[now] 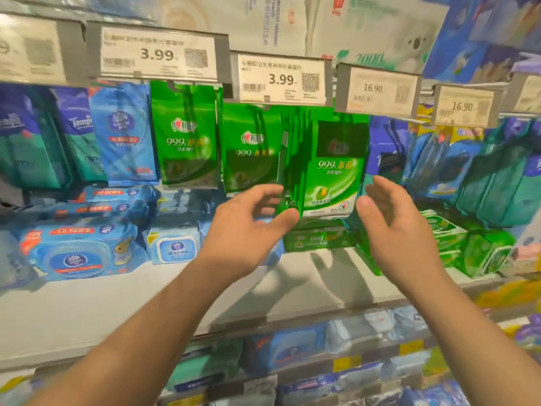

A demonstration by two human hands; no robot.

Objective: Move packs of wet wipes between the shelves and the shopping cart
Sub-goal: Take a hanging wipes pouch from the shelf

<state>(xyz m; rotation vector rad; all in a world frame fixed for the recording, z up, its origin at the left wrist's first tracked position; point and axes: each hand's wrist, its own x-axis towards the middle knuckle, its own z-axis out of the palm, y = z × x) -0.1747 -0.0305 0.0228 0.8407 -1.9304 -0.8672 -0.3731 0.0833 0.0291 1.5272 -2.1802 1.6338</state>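
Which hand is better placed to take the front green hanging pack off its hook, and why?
Probably the left hand: its thumb and fingers already touch the lower edge of the green packs hanging under the 3.99 tag. The right hand is open beside them, apparently not touching.

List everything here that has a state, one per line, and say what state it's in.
Left hand: open, fingers loosely curved, thumb touching the bottom edge of the green hanging packs.
Right hand: open, beside the packs, holding nothing.
Green hanging packs: hanging from a hook, front one tilted.
Blue tub pack: lying flat on the shelf, lid closed.
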